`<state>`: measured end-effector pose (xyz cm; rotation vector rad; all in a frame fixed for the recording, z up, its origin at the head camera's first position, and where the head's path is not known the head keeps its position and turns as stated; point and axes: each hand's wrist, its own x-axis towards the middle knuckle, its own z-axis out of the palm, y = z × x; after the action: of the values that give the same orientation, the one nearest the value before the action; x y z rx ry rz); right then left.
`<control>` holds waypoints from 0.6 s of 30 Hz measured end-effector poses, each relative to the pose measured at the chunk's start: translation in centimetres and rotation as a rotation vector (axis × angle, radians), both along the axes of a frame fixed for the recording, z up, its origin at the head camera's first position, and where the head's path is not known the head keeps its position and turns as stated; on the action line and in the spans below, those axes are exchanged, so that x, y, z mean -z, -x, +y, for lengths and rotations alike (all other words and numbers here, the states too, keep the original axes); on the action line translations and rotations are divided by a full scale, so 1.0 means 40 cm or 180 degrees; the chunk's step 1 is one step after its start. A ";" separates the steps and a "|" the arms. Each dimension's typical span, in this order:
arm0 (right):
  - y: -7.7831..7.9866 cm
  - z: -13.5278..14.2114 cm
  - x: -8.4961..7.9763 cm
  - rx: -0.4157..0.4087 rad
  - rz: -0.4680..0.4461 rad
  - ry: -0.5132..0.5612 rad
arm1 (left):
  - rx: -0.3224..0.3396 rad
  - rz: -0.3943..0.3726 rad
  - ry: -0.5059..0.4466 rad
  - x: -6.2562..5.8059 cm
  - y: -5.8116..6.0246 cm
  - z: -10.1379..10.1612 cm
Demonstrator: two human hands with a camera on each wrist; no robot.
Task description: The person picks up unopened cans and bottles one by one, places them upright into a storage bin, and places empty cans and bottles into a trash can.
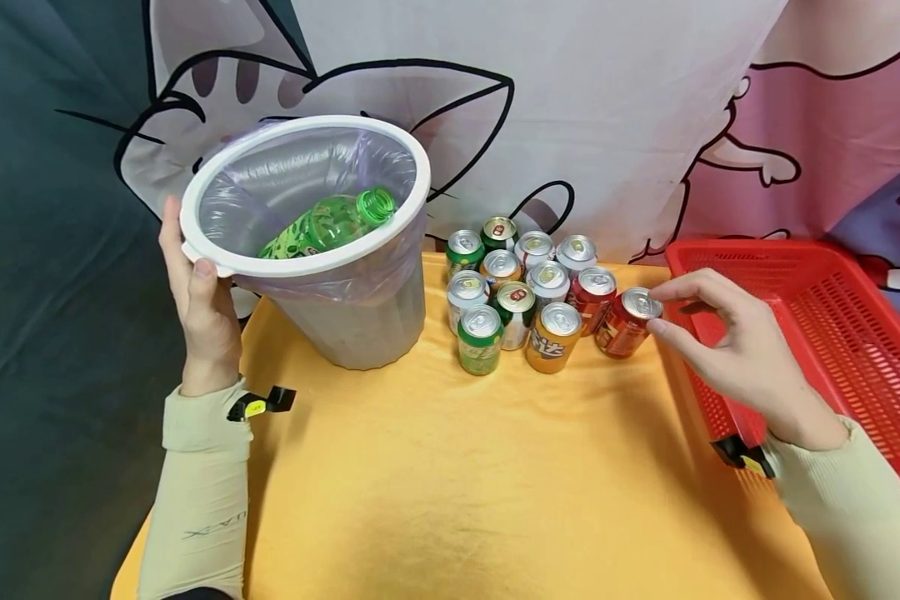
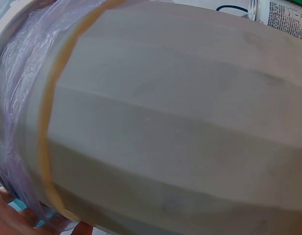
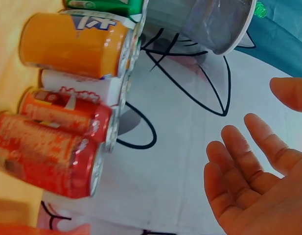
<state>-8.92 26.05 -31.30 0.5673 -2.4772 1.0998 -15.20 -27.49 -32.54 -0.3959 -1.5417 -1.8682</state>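
At the left, my left hand (image 1: pixel 202 308) grips the white rim (image 1: pixel 307 265) of a grey trash bin (image 1: pixel 360 325), thumb at the rim's near edge. The bin tilts, its mouth turned toward me. Inside its clear purplish bag lies a green plastic bottle (image 1: pixel 341 221). In the left wrist view, fingers (image 2: pixel 13 215) touch the bag at the bin's rim. My right hand (image 1: pixel 727 350) is beside a red soda can (image 1: pixel 622 325), thumb and forefinger spread near its top. In the right wrist view the fingers are loosely bent, holding nothing, above the red can (image 3: pixel 48 156).
Several upright cans cluster at the table's back, among them an orange can (image 1: pixel 551 340) and a green can (image 1: pixel 480 343). A red plastic basket (image 1: pixel 832 308) stands at the right. Behind hangs a printed cloth (image 1: pixel 607 100). A yellow cover (image 1: pixel 435 483) lies over the table.
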 end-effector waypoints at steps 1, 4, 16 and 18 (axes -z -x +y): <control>-0.005 0.005 0.004 0.0012 -0.0006 -0.0012 | -0.0001 -0.0001 0.0000 0.000 0.000 0.000; -0.021 0.016 0.016 0.0069 -0.0044 -0.0052 | -0.0005 0.0001 -0.0011 0.000 0.001 0.001; -0.054 -0.005 0.085 0.0167 -0.0101 -0.0080 | -0.0014 -0.0035 -0.0017 -0.002 -0.001 0.002; -0.053 -0.018 0.096 0.0174 -0.0125 -0.0081 | -0.0014 -0.0026 -0.0022 -0.002 -0.001 0.001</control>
<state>-6.80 25.35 -35.14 0.4868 -2.5281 1.0695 -15.18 -27.44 -32.46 -0.3821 -1.5399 -1.8736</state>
